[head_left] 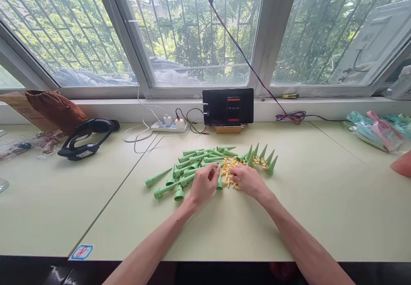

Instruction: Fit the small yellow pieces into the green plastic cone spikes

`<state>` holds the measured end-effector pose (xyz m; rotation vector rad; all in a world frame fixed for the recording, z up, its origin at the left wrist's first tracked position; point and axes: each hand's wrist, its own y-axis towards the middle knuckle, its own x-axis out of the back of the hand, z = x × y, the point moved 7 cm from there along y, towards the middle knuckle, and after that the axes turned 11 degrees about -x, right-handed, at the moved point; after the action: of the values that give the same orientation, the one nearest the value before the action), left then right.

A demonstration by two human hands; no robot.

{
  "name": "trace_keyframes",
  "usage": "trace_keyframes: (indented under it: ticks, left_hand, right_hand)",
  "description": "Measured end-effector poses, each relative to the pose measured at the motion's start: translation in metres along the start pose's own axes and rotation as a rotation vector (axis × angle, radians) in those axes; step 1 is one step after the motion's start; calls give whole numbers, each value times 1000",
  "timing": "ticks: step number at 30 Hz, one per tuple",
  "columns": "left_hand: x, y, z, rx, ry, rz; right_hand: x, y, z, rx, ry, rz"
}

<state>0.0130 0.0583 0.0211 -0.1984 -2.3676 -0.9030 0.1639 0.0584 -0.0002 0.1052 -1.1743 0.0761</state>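
A heap of green plastic spikes [189, 163] lies on the pale green table [289, 216], some flat, some standing upright as cones [263, 156]. Beside them is a scatter of small yellow pieces [228, 167]. My left hand [203, 185] is closed in a pinch on one green spike [219, 181], held upright at the edge of the heap. My right hand [248, 180] rests among the yellow pieces with fingers curled; what they grip is too small to make out.
A dark tablet [227, 106] showing a timer stands at the window sill, next to a power strip [168, 125] with cables. A black headset [86, 139] and brown bag [54, 107] lie left. Pastel clips in plastic [375, 131] sit far right, near another person's hand [403, 164].
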Motion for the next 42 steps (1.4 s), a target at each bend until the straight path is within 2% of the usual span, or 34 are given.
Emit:
trace_keyframes:
  ticks: [5, 13, 18, 23, 29, 42]
  left_hand:
    - [0, 0, 1, -11, 3, 0]
    - [-7, -2, -7, -145, 26, 74]
    - [-13, -4, -8, -202, 53, 151]
    - [-14, -4, -7, -207, 67, 165]
    - [-13, -4, -8, -189, 38, 153]
    - [-14, -4, -3, -158, 44, 128]
  right_hand:
    - [2, 1, -1, 1, 69, -39]
    - [19, -2, 1, 76, 582, -234]
    - [21, -5, 6, 78, 761, -211]
    - [17, -6, 8, 64, 905, -130]
    - [15, -5, 10, 94, 957, -93]
    - [16, -7, 10, 128, 939, -152]
